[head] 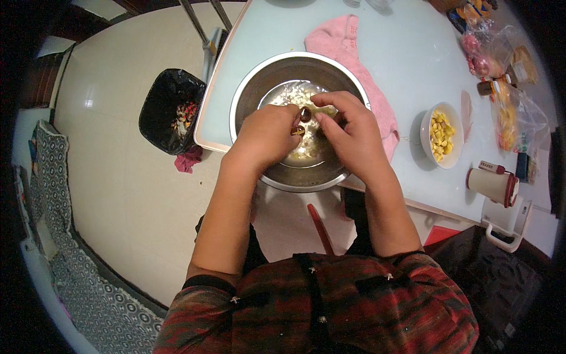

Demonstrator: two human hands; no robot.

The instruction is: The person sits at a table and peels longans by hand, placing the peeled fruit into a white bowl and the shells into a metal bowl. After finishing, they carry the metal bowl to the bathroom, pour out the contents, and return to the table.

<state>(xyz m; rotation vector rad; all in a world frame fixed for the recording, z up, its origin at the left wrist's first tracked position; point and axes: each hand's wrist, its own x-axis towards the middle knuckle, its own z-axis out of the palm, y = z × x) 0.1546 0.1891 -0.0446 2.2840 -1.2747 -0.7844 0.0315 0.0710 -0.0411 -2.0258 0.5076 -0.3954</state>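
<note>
Both hands are above a round stainless steel basin (pixel 247 79) that holds water and many small pale pieces (pixel 298 94). My left hand (pixel 269 132) grips small dark brown, glossy items (pixel 305 114) at its fingertips; one lower down shows a yellowish part. What they are I cannot tell. Close on the right is my right hand (pixel 349 124), its thumb and forefinger curved and a little apart beside these items; its other fingers are curled and partly hidden, so whether it holds something does not show. A white bowl (pixel 459 132) of yellow pieces (pixel 441 135) stands further right on the table.
A pink cloth (pixel 376 97) lies beside and behind the basin. Left of the glass-topped table (pixel 216 104) stands a bin with a black liner (pixel 159 106). At the right are a lidded cup (pixel 491 186), a white-handled container (pixel 506 221), jars and plastic bags (pixel 486 53).
</note>
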